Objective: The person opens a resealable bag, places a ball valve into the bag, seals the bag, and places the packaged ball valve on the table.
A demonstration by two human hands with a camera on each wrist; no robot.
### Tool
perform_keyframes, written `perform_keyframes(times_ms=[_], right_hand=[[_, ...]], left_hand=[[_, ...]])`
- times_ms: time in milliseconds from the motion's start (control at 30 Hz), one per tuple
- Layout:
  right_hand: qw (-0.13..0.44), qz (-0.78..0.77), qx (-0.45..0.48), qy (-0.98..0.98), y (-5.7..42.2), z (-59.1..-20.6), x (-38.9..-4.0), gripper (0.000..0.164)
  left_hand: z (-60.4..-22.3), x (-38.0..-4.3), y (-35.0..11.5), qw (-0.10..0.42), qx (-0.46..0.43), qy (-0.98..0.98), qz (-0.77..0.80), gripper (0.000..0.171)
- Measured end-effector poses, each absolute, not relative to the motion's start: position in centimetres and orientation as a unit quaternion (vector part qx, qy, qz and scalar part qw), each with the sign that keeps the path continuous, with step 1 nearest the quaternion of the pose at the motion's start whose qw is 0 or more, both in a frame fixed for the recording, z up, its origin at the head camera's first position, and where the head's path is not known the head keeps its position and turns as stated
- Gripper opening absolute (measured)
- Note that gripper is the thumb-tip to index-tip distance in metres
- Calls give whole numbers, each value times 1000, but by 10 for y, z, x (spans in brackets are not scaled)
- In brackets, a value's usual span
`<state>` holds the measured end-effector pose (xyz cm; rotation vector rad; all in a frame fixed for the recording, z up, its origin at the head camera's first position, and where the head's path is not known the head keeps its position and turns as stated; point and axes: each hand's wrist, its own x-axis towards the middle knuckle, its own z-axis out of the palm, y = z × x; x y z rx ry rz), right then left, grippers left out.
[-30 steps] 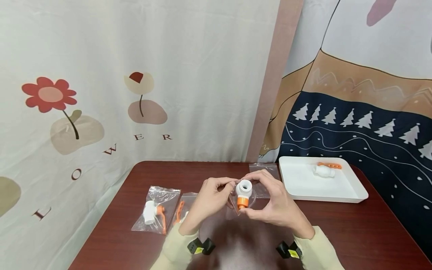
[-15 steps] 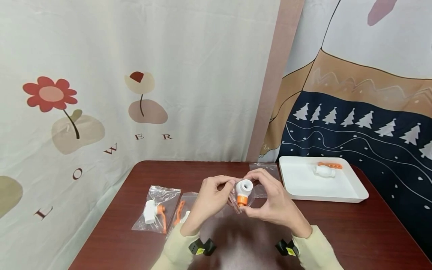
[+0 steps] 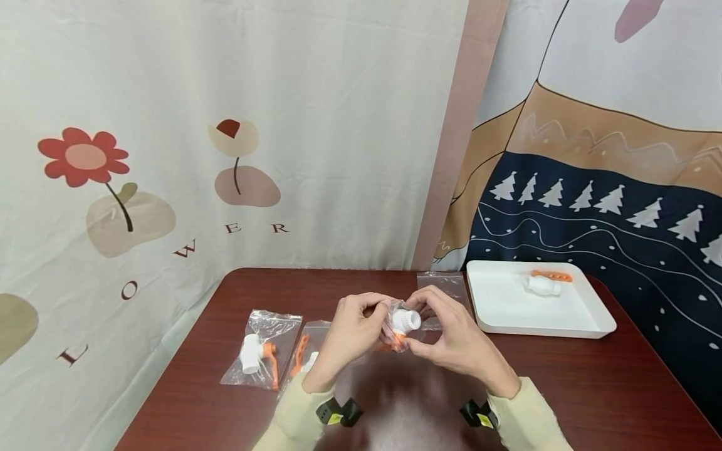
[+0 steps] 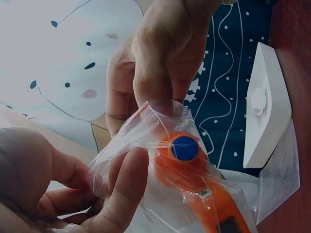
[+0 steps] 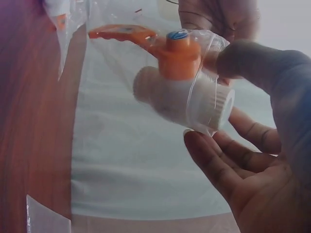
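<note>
A white ball valve with an orange lever handle is held up between the two hands. Its clear zip bag is bunched around it, and one white threaded end sticks out in the head view. My left hand pinches the bag at the valve's left. My right hand grips the valve from the right with thumb and fingers. In the right wrist view the valve body lies across, its orange handle reaching left inside the plastic.
On the table's left lie a bagged white valve and another bag with an orange handle, partly behind the left arm. A flat plastic bag lies behind the right hand. The white tray holds a white valve piece and an orange handle.
The valve has turned in the hands: its white end, facing me before, now points right and its orange part sits lower and further left. The bag is more bunched.
</note>
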<state>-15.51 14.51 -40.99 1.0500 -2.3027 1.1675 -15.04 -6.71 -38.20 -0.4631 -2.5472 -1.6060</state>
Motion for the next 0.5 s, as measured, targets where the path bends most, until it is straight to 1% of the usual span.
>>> perform_keyframes(times_ms=[167, 367, 433, 500], right_hand=[[182, 413, 362, -816, 145, -408, -154, 42], [245, 396, 293, -835, 146, -395, -142, 23], [232, 392, 286, -843, 145, -391, -136, 17], [195, 384, 291, -854, 144, -388, -131, 14]], left_hand=[[-384, -152, -67, 36, -148, -832, -533, 24], [-383, -151, -67, 19, -136, -816, -561, 24], [-383, -152, -66, 17, -136, -807, -574, 24], [-384, -153, -66, 20, -136, -800, -583, 24]])
